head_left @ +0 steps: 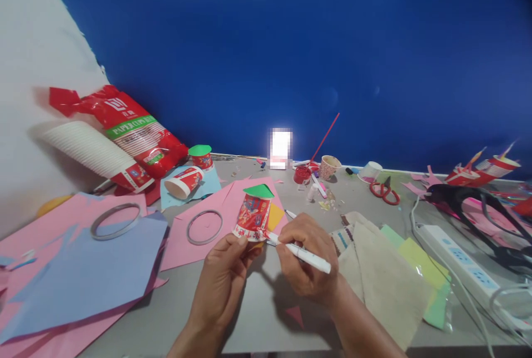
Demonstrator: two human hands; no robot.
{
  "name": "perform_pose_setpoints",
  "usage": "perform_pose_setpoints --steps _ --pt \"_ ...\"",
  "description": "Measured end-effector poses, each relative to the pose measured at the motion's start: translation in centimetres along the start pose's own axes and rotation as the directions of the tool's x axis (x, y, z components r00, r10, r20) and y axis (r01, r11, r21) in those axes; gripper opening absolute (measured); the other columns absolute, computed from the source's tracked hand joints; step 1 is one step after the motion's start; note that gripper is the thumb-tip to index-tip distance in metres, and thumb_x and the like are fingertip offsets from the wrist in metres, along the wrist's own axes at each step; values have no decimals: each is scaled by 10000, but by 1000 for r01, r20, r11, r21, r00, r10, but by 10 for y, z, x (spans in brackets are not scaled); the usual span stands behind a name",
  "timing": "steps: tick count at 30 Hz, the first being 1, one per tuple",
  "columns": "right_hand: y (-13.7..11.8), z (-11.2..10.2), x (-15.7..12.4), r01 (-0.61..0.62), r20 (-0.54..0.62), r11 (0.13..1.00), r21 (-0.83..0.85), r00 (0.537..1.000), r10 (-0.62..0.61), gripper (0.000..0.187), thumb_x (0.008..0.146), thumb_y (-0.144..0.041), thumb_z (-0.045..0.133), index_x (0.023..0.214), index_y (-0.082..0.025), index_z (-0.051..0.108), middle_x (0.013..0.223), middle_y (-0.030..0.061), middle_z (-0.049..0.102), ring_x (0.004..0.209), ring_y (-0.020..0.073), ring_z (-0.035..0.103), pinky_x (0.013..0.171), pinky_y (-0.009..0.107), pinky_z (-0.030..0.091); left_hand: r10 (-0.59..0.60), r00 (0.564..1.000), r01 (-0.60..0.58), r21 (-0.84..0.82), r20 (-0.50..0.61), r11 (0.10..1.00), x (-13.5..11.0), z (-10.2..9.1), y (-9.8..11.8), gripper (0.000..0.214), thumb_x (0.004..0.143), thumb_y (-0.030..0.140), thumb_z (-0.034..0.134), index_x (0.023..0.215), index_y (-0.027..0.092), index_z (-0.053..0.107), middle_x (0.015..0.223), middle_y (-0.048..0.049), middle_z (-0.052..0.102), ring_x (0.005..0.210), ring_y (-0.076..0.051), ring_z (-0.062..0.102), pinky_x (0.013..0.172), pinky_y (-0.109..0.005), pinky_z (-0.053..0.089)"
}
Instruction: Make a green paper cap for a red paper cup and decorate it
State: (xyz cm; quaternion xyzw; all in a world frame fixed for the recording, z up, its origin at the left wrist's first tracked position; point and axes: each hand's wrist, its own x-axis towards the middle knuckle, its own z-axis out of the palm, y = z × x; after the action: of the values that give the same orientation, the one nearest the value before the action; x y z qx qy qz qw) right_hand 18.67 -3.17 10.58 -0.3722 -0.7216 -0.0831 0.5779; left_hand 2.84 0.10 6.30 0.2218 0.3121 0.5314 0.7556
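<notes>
My left hand (222,280) is closed on the lower rim of an upside-down red printed paper cup (252,215) that has a green paper piece (258,190) on its top. In my right hand (305,258) I grip a white marker pen (305,255), its tip touching the cup's rim. The cup is lifted a little over the grey table (257,313), above pink paper (226,203) and a yellow paper piece (275,216).
Pink and lilac paper sheets (83,269) with two metal rings (115,220) lie left. A stack of white cups (89,153) and a red bag (133,131) lean behind. Beige cloth (386,275), a power strip (461,266), red scissors (384,192) and more cups lie right.
</notes>
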Motion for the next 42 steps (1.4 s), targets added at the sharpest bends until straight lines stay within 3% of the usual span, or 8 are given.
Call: perform_pose_setpoints --steps 8,18,23,34,42 --pt "1 0 -1 3 35 1000 1 999 -3 166 866 -82 561 967 -211 590 753 38 666 652 185 608 603 324 492 127 990 -109 252 -56 962 -3 2 0 345 590 394 960 617 160 709 708 -53 737 733 -180 663 744 -264 540" --pt "0 -1 1 -14 41 1000 -10 999 14 144 877 -86 542 923 -217 581 714 20 640 619 173 589 578 313 467 217 974 -168 440 -64 882 -3 -6 -3 292 673 421 908 660 177 748 749 -58 769 765 -194 660 706 -258 500" --pt "-1 -4 2 -47 3 999 -15 999 48 165 861 -60 562 903 -218 576 689 4 610 593 161 570 556 295 456 231 970 -167 496 -70 852 -4 -6 -3 268 693 399 885 646 184 731 698 -40 740 723 -178 638 683 -252 485" --pt "-1 0 0 -23 58 1000 -22 998 24 122 873 -92 552 886 -212 571 696 16 625 607 168 570 580 303 446 366 931 -271 664 -4 696 -9 4 2 235 709 369 833 600 199 715 587 -2 635 600 -141 495 577 -239 406" --pt "0 1 -1 -29 55 999 -26 998 31 112 892 -108 541 882 -214 573 693 11 624 616 164 567 583 300 441 367 930 -286 678 26 677 -9 3 2 254 710 399 804 594 198 702 578 2 623 589 -143 487 571 -246 405"
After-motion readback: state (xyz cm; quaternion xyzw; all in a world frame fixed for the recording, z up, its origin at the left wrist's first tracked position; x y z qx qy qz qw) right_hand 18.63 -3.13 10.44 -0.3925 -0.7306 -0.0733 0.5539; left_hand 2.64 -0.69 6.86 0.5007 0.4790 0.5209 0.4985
